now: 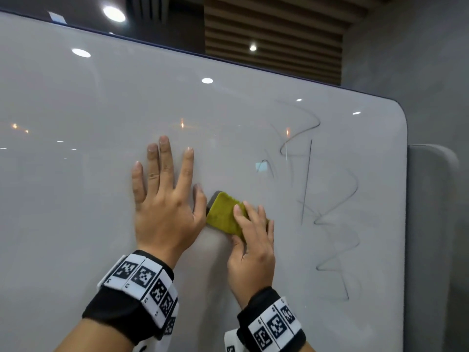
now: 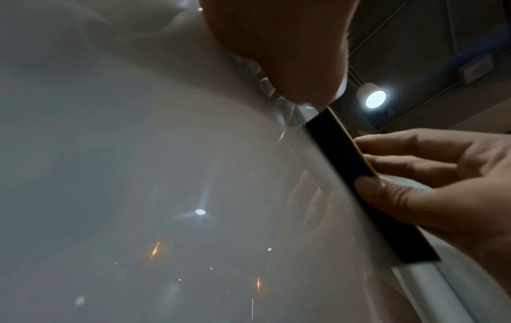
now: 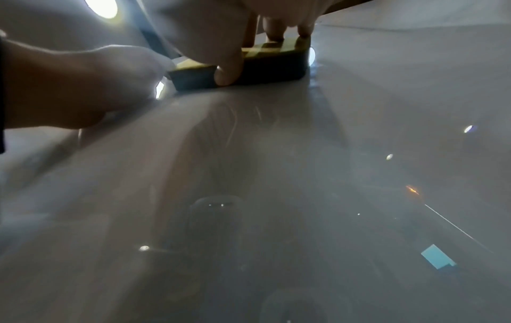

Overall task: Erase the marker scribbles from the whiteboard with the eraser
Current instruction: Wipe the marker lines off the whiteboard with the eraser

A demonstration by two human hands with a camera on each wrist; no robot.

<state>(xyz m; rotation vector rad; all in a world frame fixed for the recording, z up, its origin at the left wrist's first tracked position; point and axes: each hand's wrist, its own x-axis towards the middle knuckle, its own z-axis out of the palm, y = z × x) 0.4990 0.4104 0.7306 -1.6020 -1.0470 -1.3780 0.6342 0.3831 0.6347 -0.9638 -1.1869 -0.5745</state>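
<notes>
The whiteboard point(image 1: 88, 110) fills the head view, glossy and upright. Dark marker scribbles point(image 1: 337, 224) zigzag down its right side, with a long straight stroke point(image 1: 307, 179) beside them. My right hand point(image 1: 250, 240) grips a yellow-green eraser point(image 1: 223, 214) with a dark base and holds it flat on the board, left of the scribbles. The eraser point(image 3: 265, 63) shows in the right wrist view with my thumb on its near edge, and its dark edge point(image 2: 359, 185) in the left wrist view. My left hand point(image 1: 162, 194) lies flat on the board, fingers spread, thumb beside the eraser.
The board's rounded right edge point(image 1: 404, 199) borders a grey wall point(image 1: 431, 72), and a pale rounded panel point(image 1: 431, 212) stands just behind it. Ceiling lights point(image 1: 114, 13) glare and reflect on the board. Left of my left hand the board surface shows only reflections.
</notes>
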